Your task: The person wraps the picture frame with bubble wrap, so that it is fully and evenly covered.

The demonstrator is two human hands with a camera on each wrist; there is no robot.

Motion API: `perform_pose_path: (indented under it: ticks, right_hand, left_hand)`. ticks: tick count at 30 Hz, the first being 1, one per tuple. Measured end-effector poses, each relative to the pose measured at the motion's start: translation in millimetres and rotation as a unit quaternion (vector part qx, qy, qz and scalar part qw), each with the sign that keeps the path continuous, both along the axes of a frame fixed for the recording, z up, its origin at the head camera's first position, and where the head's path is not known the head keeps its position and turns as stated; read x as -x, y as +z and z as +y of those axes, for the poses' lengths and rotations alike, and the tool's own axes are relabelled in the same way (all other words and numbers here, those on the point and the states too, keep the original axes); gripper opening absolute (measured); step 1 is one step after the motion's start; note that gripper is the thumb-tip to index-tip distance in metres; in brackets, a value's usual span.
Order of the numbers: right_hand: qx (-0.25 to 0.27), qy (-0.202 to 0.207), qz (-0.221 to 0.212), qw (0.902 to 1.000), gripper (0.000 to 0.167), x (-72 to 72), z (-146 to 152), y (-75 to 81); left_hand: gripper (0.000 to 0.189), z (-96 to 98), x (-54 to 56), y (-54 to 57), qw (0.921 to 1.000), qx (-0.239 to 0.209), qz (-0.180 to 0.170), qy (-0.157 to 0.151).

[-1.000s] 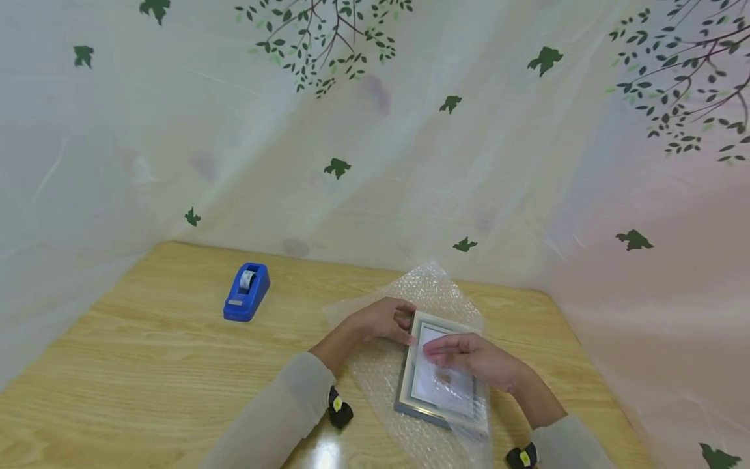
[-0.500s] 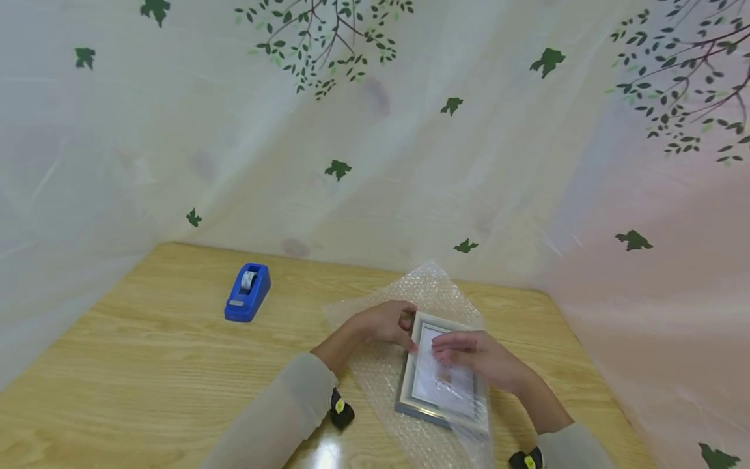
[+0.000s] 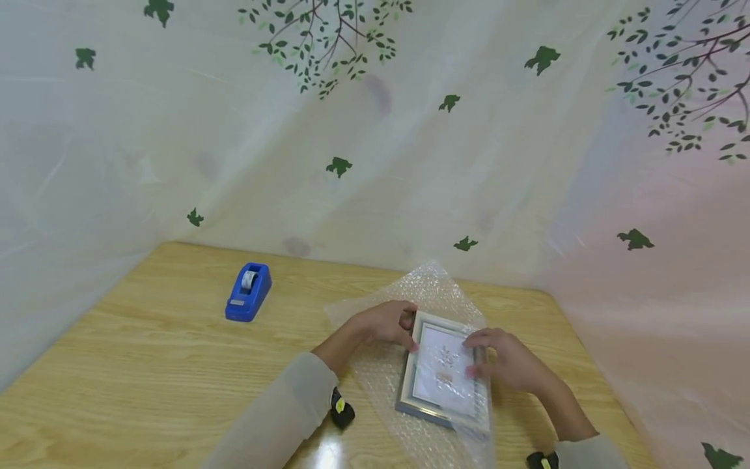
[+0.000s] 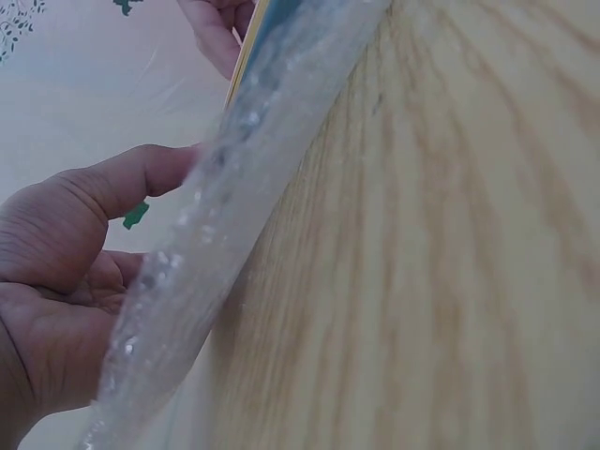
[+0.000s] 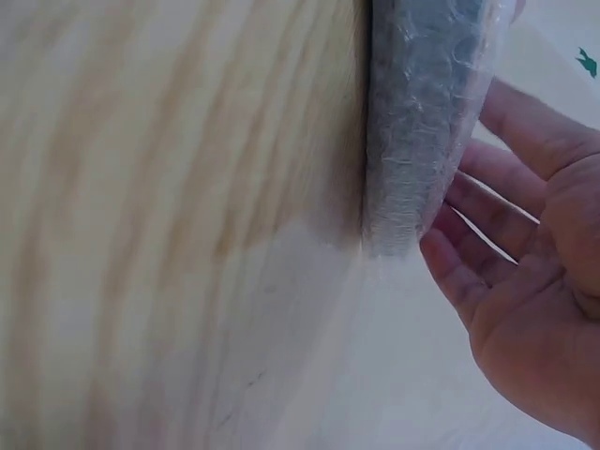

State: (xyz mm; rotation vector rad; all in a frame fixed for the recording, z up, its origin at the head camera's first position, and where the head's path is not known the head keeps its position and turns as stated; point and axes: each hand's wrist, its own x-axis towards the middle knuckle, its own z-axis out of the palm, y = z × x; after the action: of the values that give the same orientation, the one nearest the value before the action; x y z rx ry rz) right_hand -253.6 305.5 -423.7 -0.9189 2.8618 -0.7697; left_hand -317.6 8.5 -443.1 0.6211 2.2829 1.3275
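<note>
A picture frame [image 3: 430,332] with a pale silver border lies on a sheet of bubble wrap [image 3: 381,374]. The wrap is folded over the frame's right side, and its padded edge [image 5: 422,122] shows in the right wrist view. My left hand [image 3: 387,322] holds the frame's left edge near the top corner, thumb on the border and fingers bent at the side. My right hand [image 3: 506,361] rests relaxed along the frame's right edge, fingertips on the wrap. In the left wrist view the left thumb [image 4: 155,176] reaches to the wrap's edge.
A blue tape dispenser [image 3: 249,292] with a roll of tape stands at the back left of the wooden table [image 3: 146,365]. A pale sheet [image 3: 281,163] printed with leaves and branches hangs behind the table and along its sides.
My right hand has slid rightward across the wrapped face to the frame's right edge, uncovering the picture. My left hand stays at the left edge, its thumb a little further onto the border.
</note>
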Motion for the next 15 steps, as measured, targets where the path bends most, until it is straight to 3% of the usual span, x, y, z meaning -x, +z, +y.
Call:
perform_pose_path:
  ticks: [5, 15]
  right_hand:
    - [-0.033, 0.014, -0.028, 0.999, 0.056, 0.4, -4.6, 3.6]
    - [-0.044, 0.008, -0.018, 0.9989, 0.054, -2.7, -3.9, 0.6]
  left_hand:
    - [0.092, -1.3, -0.5, 1.2, 1.0, 0.0, -0.001, 0.006]
    - [0.091, 3.0, -1.7, 1.5, 0.9996, 0.015, 0.023, 0.005]
